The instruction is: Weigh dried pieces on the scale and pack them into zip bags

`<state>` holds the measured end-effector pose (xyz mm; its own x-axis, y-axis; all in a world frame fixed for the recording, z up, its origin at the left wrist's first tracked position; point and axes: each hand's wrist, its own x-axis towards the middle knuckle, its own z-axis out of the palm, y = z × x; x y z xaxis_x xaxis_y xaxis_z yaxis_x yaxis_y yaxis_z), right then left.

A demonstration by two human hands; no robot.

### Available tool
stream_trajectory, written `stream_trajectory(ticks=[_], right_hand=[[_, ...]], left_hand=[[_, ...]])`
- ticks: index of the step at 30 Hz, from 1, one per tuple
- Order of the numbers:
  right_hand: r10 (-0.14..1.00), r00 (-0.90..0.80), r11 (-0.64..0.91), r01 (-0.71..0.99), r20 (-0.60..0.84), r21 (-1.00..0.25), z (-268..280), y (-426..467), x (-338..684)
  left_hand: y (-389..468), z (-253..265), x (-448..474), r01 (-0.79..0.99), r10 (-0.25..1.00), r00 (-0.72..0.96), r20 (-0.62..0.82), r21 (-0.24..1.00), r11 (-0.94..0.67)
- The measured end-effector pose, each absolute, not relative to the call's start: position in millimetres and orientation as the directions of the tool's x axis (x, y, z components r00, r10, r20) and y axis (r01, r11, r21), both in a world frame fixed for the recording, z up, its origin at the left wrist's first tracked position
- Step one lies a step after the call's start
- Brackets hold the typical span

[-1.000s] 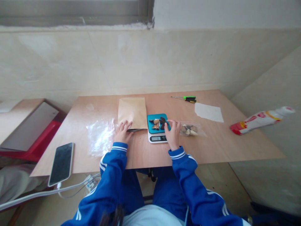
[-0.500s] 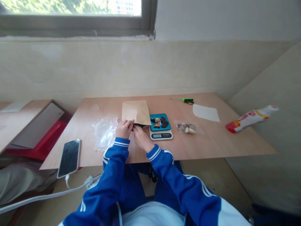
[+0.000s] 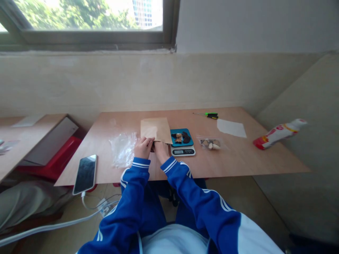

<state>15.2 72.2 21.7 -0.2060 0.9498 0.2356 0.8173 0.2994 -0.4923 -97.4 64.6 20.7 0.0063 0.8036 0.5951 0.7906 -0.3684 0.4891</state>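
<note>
tabletop [image 3: 238, 155] | brown paper bag [image 3: 156, 128] flat at mid-tabletop, mouth toward person | scale [image 3: 182, 144] just right of bag, pieces on it | left hand [image 3: 143, 148] grip pinching bag mouth | right hand [image 3: 161, 151] at mouth, grip cannot tell

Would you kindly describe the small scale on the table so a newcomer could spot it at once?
On the wooden table under the window, look just right of the brown paper envelope at which both hands meet. The scale sits there: the only device with a teal platform, carrying dark and tan pieces, above a white base with a display.
</note>
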Motion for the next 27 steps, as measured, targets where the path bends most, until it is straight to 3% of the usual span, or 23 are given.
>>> stream_trajectory(ticks=[4, 13, 18, 22, 27], right_hand=[[0.949, -0.155, 0.271, 0.848, 0.275, -0.456, 21, 55, 21], [0.877, -0.202, 0.423, 0.757, 0.437, -0.498, 28, 33, 41], [0.811, 0.052, 0.41, 0.66, 0.583, -0.629, 39, 22, 80], [0.836, 0.244, 0.258, 0.615, 0.491, -0.745, 35, 56, 133], [0.895, 0.238, 0.153, 0.632, 0.378, -0.76, 18, 117, 183]], left_hand=[[64, 24, -93, 0.763, 0.817, -0.012, 0.577, 0.533, -0.365], [66, 29, -92, 0.732, 0.842, -0.07, 0.535, 0.601, -0.321], [69, 32, -102, 0.726, 0.848, -0.087, 0.523, 0.616, -0.306], [71, 34, -106, 0.722, 0.851, -0.091, 0.517, 0.623, -0.301], [72, 34, -105, 0.716, 0.857, -0.086, 0.508, 0.63, -0.302]])
